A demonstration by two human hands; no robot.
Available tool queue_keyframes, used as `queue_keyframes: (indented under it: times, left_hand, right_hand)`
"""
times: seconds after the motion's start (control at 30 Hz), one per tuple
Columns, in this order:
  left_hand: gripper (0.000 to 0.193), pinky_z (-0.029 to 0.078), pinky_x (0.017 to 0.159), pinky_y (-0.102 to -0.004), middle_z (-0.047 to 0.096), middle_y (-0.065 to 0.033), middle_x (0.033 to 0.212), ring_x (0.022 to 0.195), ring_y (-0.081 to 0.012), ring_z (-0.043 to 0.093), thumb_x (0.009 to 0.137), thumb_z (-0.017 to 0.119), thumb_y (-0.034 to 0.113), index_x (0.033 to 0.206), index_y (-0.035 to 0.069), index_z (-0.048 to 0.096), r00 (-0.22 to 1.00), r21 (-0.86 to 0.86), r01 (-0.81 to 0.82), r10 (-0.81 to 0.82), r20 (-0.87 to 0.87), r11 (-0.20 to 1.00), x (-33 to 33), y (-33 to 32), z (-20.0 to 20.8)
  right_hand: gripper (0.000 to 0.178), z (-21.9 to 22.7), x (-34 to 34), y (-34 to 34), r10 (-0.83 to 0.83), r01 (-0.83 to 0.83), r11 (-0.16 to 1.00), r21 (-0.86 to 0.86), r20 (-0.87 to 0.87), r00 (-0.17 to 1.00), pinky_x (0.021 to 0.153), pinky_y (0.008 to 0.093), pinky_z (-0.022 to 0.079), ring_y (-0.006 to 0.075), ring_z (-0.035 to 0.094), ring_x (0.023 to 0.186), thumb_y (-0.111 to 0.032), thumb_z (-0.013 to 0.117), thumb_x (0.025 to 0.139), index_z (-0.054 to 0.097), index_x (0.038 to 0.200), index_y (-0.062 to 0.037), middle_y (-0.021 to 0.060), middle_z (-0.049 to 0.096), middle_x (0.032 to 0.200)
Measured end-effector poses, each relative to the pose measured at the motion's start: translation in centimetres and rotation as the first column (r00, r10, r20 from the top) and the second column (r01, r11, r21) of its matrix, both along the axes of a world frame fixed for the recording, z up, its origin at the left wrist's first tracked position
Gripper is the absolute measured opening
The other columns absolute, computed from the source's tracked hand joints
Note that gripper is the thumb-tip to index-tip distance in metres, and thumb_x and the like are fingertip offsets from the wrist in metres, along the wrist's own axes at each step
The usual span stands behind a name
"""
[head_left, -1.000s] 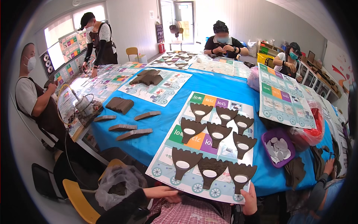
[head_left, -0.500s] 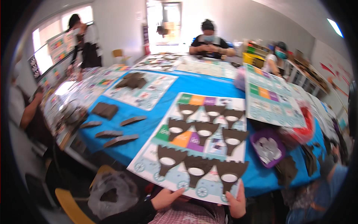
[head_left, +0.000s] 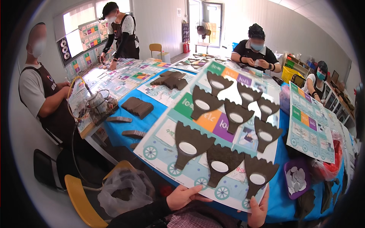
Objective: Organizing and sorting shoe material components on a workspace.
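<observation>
My left hand (head_left: 183, 198) grips the near edge of a large printed board (head_left: 161, 146), thumb on top and fingers beneath. On the board's near right corner my right hand (head_left: 258, 213) is closed, its thumb beside a dark piece. Several dark brown, fan-shaped pieces (head_left: 227, 152) with scalloped wide ends lie across the board in rows. Each of these has a white oval (head_left: 188, 148) on it. The board is tilted and held above the blue-covered table (head_left: 127, 93), its far end reaching over the middle.
A purple basket (head_left: 286, 178) of white ovals stands at right, near another printed board (head_left: 310, 125). Left are a stack of dark sheets (head_left: 137, 107) and a metal pot (head_left: 98, 104). A yellow chair (head_left: 78, 193) and a plastic bag (head_left: 142, 192) are below. Several people work around the table.
The board has risen closer and turned slightly, with both hands still on it. The whole view has swung left, so the room has shifted right and the person at left shows more.
</observation>
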State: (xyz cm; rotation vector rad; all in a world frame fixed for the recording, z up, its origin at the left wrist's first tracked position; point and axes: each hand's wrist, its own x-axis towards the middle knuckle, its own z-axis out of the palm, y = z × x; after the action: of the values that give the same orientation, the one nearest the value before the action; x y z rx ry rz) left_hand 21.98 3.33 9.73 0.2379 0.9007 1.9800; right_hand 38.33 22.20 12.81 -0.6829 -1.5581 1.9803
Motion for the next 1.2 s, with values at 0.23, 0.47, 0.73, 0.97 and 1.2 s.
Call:
queue_keyframes:
  times: [0.23, 0.47, 0.73, 0.97, 1.2]
  left_hand:
    - [0.025, 0.055, 0.086, -0.0467, 0.060, -0.0170, 0.113, 0.099, -0.0296, 0.063, 0.096, 0.048, 0.007, 0.117, -0.008, 0.051, 0.963, 0.062, -0.232, 0.239, -0.129, 0.971, -12.0, -3.6, 5.5]
    - [0.024, 0.055, 0.087, -0.0411, 0.061, -0.0190, 0.110, 0.094, -0.0288, 0.066, 0.095, 0.044, 0.004, 0.112, -0.013, 0.049, 0.835, 0.071, -0.439, 0.436, -0.334, 0.896, -31.9, -7.7, 7.4]
    - [0.023, 0.053, 0.094, -0.0403, 0.057, -0.0289, 0.113, 0.102, -0.0355, 0.061, 0.091, 0.040, -0.001, 0.104, -0.019, 0.043, 0.762, 0.044, -0.584, 0.565, -0.316, 0.811, -53.5, -13.8, 3.1]
    - [0.021, 0.054, 0.091, -0.0369, 0.055, -0.0276, 0.113, 0.102, -0.0290, 0.062, 0.095, 0.044, 0.004, 0.103, -0.015, 0.044, 0.719, -0.007, -0.678, 0.661, -0.217, 0.735, -63.6, -18.2, -0.2]
    - [0.038, 0.046, 0.101, -0.0358, 0.054, -0.0156, 0.121, 0.116, -0.0233, 0.054, 0.094, 0.054, 0.005, 0.128, -0.007, 0.044, 0.619, -0.221, -0.722, 0.470, -0.629, 0.655, -56.1, -18.5, 3.2]
  right_hand:
    - [0.078, -2.2, -8.3, 1.2, 0.230, -0.238, 0.971, -0.018, -0.185, 0.955, 0.053, 0.0380, 0.058, 0.0297, 0.066, 0.081, -0.043, 0.049, 0.092, 0.008, 0.149, -0.0087, 0.0244, 0.045, 0.129]
    - [0.059, -8.3, -10.2, 0.3, 0.295, -0.327, 0.862, 0.386, 0.142, 0.945, 0.065, 0.0256, 0.050, 0.0166, 0.058, 0.082, -0.003, 0.047, 0.094, 0.019, 0.147, -0.0030, 0.0130, 0.051, 0.117]
    - [0.056, -8.7, -9.5, -0.1, 0.293, -0.335, 0.894, 0.297, 0.176, 0.940, 0.061, 0.0237, 0.047, 0.0136, 0.057, 0.072, -0.013, 0.050, 0.094, 0.025, 0.142, 0.0004, 0.0116, 0.056, 0.100]
    - [0.052, -7.7, -10.4, -0.9, 0.241, -0.322, 0.872, 0.368, 0.249, 0.938, 0.061, 0.0238, 0.046, 0.0130, 0.055, 0.070, -0.013, 0.051, 0.094, 0.030, 0.140, 0.0019, 0.0104, 0.056, 0.095]
    - [0.052, -6.8, -11.2, -1.3, 0.216, -0.295, 0.871, 0.392, 0.235, 0.948, 0.062, 0.0229, 0.045, 0.0115, 0.054, 0.071, -0.013, 0.051, 0.094, 0.031, 0.140, 0.0007, 0.0085, 0.057, 0.093]
